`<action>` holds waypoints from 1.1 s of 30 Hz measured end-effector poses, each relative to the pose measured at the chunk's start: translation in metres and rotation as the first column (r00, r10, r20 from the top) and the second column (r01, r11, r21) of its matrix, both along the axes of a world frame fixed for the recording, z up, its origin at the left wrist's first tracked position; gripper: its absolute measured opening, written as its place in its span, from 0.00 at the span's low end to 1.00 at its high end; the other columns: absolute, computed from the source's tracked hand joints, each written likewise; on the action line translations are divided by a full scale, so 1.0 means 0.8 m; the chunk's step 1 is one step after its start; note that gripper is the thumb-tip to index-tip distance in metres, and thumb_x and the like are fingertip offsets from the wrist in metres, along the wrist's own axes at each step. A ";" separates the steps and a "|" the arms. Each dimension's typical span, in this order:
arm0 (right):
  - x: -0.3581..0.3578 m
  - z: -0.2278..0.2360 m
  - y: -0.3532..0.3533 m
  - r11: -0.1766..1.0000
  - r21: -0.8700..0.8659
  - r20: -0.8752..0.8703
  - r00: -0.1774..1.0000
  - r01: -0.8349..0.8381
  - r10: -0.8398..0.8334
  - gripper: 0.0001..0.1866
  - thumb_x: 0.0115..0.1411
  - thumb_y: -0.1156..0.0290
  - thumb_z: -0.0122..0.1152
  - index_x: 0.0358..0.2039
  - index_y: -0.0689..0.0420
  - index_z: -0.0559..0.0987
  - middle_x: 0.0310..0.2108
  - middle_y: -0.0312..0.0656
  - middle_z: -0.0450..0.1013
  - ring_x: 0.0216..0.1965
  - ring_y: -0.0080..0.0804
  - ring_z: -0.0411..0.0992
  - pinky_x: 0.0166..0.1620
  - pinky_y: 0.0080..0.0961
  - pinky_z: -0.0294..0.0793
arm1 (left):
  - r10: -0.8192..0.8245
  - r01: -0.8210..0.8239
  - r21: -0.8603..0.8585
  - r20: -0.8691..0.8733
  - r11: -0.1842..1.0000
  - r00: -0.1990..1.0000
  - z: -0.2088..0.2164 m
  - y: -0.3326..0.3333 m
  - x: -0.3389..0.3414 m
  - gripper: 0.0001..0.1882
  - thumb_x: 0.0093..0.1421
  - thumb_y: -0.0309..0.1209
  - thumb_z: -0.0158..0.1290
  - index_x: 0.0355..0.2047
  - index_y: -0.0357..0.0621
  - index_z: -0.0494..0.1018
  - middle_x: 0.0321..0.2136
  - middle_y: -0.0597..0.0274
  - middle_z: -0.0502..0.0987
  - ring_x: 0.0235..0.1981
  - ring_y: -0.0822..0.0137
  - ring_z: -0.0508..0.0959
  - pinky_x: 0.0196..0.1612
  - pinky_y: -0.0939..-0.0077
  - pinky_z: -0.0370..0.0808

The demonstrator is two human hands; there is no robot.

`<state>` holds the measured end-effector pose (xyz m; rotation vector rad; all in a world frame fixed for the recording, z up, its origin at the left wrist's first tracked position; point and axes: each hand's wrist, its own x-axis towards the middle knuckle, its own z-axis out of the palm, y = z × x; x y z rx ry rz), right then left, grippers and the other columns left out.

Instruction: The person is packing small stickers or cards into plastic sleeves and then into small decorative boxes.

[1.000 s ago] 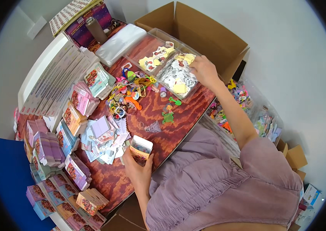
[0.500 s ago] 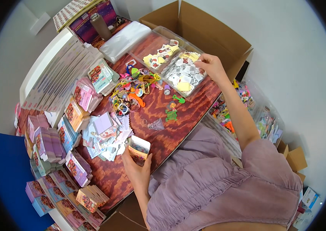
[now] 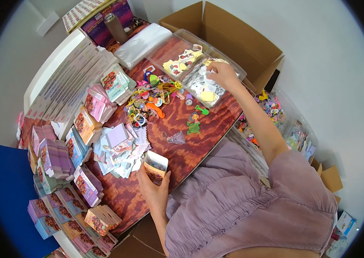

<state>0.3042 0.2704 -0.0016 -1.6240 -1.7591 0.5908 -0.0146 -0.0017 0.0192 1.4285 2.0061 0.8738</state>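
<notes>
My left hand (image 3: 155, 189) is closed around a small orange open-topped box (image 3: 153, 173), holding it upright near the table's front edge. White and bluish paper shows inside. My right hand (image 3: 224, 75) reaches into a clear plastic tray (image 3: 244, 76), fingertips pinched together over a heap of small white pieces (image 3: 197, 84). Whatever lies between those fingertips is too small to make out. Yellow-and-white sticker-like pieces (image 3: 176, 67) fill part of the neighbouring compartment. Left of the box lies a loose pile of pale blue and white paper cards (image 3: 119, 150).
Colourful trinkets (image 3: 152, 101), a green toy shovel (image 3: 202, 110) and a keyring charm (image 3: 176, 138) lie on the table (image 3: 169, 122). Stacked printed boxes (image 3: 55, 159) line the left. Clear plastic bags (image 3: 142, 45) and a bottle (image 3: 116, 28) sit behind; a cardboard carton (image 3: 238, 34) stands beyond the tray.
My right hand has moved left and slightly up over the tray, from its right side toward the middle of the white pieces. My left hand keeps the box in nearly the same place.
</notes>
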 end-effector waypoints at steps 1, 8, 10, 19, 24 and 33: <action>0.000 -0.007 0.003 1.000 -0.001 0.040 0.999 -0.007 0.007 0.06 0.49 0.74 0.67 0.29 0.57 0.79 0.20 0.37 0.68 0.25 0.22 0.67 0.30 0.29 0.65 | 0.000 0.000 0.002 -0.001 1.000 1.000 -0.002 0.000 -0.001 0.41 0.48 0.29 0.68 0.60 0.34 0.61 0.51 0.44 0.69 0.52 0.47 0.71 0.54 0.59 0.69; 0.018 0.015 0.004 0.986 -0.168 -0.423 0.903 0.006 -0.078 0.05 0.54 0.73 0.67 0.29 0.57 0.78 0.20 0.31 0.66 0.17 0.17 0.60 0.19 0.20 0.58 | 0.013 -0.013 0.031 -0.013 0.999 1.000 -0.009 -0.006 -0.005 0.40 0.48 0.29 0.68 0.60 0.34 0.62 0.51 0.44 0.69 0.53 0.47 0.71 0.54 0.59 0.69; 0.040 0.005 0.018 0.941 -0.311 -0.697 0.706 -0.135 -0.129 0.05 0.57 0.73 0.66 0.33 0.58 0.79 0.22 0.29 0.67 0.15 0.14 0.59 0.16 0.14 0.52 | 0.001 0.000 0.049 -0.020 0.999 1.000 -0.008 -0.004 -0.004 0.40 0.48 0.29 0.68 0.60 0.34 0.62 0.50 0.44 0.69 0.52 0.47 0.71 0.54 0.59 0.69; 0.023 0.003 0.061 0.949 -0.295 -0.084 0.993 -0.108 0.087 0.12 0.50 0.73 0.69 0.35 0.61 0.81 0.27 0.39 0.76 0.27 0.26 0.73 0.29 0.27 0.72 | -0.002 0.003 0.027 -0.023 1.000 1.000 -0.005 -0.002 -0.003 0.40 0.48 0.29 0.68 0.59 0.34 0.62 0.49 0.44 0.70 0.51 0.47 0.71 0.53 0.58 0.69; 0.027 -0.006 0.058 0.991 -0.095 0.175 0.979 -0.091 0.107 0.12 0.46 0.72 0.70 0.33 0.58 0.81 0.28 0.42 0.77 0.31 0.29 0.75 0.37 0.29 0.74 | -0.008 0.009 0.039 -0.023 0.999 1.000 -0.008 -0.004 -0.004 0.40 0.48 0.29 0.69 0.59 0.34 0.62 0.50 0.44 0.70 0.51 0.47 0.71 0.53 0.58 0.69; 0.018 0.050 0.006 0.934 -0.301 -0.675 0.735 -0.193 -0.065 0.06 0.57 0.74 0.66 0.34 0.57 0.77 0.26 0.31 0.73 0.19 0.13 0.65 0.21 0.13 0.60 | 0.004 -0.004 0.021 -0.040 1.000 0.999 0.006 -0.006 -0.004 0.40 0.47 0.30 0.69 0.59 0.36 0.63 0.49 0.45 0.70 0.51 0.47 0.71 0.52 0.59 0.70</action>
